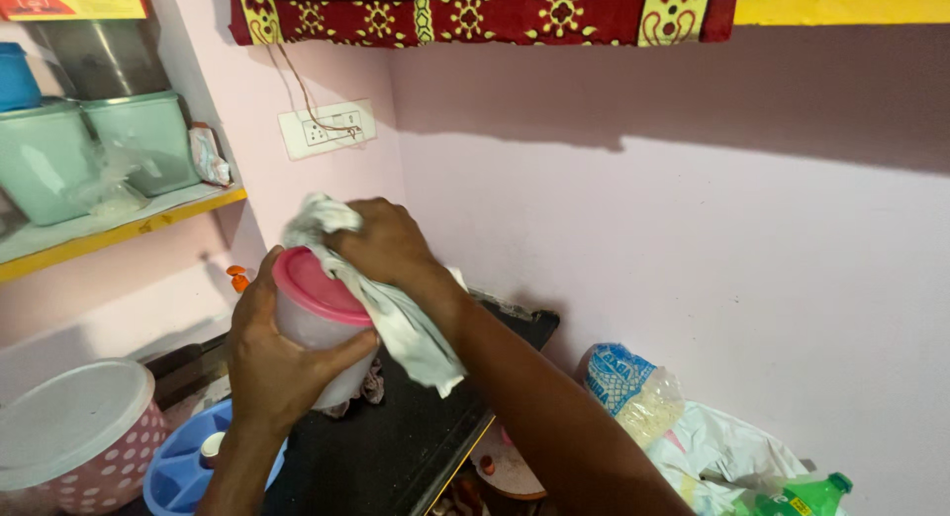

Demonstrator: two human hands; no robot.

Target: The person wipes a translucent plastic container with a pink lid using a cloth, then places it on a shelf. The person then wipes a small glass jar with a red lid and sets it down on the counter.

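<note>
My left hand [272,363] grips a small translucent white container [322,343] with a pink lid [317,283], held up in front of the pink wall. My right hand [386,244] presses a pale grey-white cloth [401,323] against the lid's top and rim; the cloth hangs down past my right wrist. Both hands hover above a black slab-like surface [416,427].
On the left, a yellow-edged shelf [119,234] carries pale green tubs [148,140]. Lower left are a polka-dot bin with white lid [79,437] and a blue divided tray [183,467]. A wall socket [327,128], plastic bags [712,447] and a green bottle [807,496] are at right.
</note>
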